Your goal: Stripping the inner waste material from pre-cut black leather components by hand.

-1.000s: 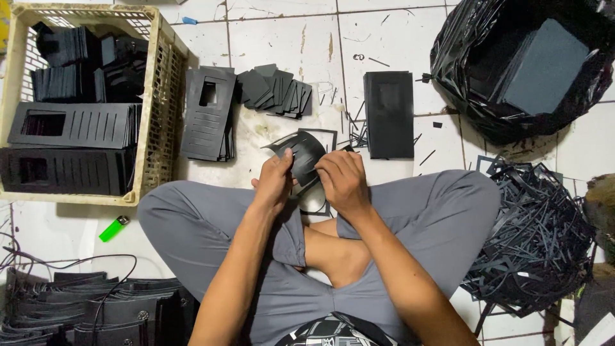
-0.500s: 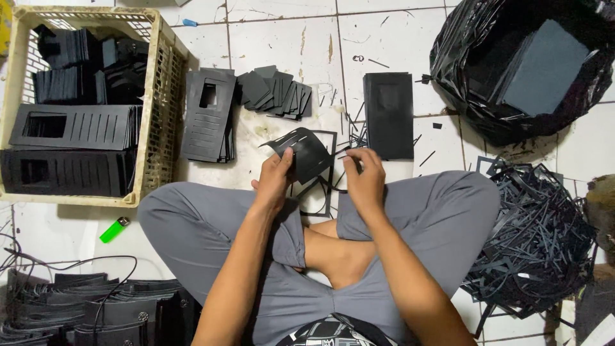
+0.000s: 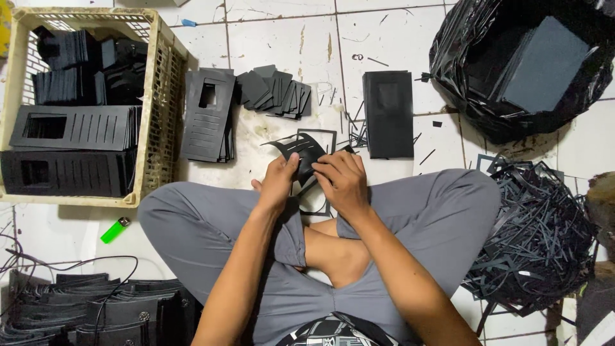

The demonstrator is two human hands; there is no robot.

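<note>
Head view: a person sits cross-legged on the white tiled floor [image 3: 397, 25], and both hands meet just above the knees on a black die-cut card sheet [image 3: 306, 152]. The left hand [image 3: 277, 182] is closed on the sheet's near left edge, thumb over the top; the right hand [image 3: 343, 179] is closed on its right side, fingers curled over the face. The sheet bows upward between them and one corner curls free to the left, so it looks thin, light and springy rather than stiff. Narrow slots are cut through it, and the strips between those slots are judged the weak places, likely to tear or crease if pinched. The solid borders, where the hands already sit, seem the safer hold. The surface looks matte, so slipping appears unlikely.

Beyond the hands, a neat stack of black rectangular sheets [image 3: 388, 112] lies on the floor, with a fanned pile of small black cut-outs [image 3: 275, 90] to its left and a stack of slotted panels [image 3: 206, 115] beside that. A cream plastic basket [image 3: 157, 96] at the floor's upper left holds more slotted panels. A black plastic bag [image 3: 461, 57] at the upper right contains uncut sheets. A heap of black offcut strips [image 3: 538, 237] lies by the right knee, and a green lighter [image 3: 114, 230] by the left.
</note>
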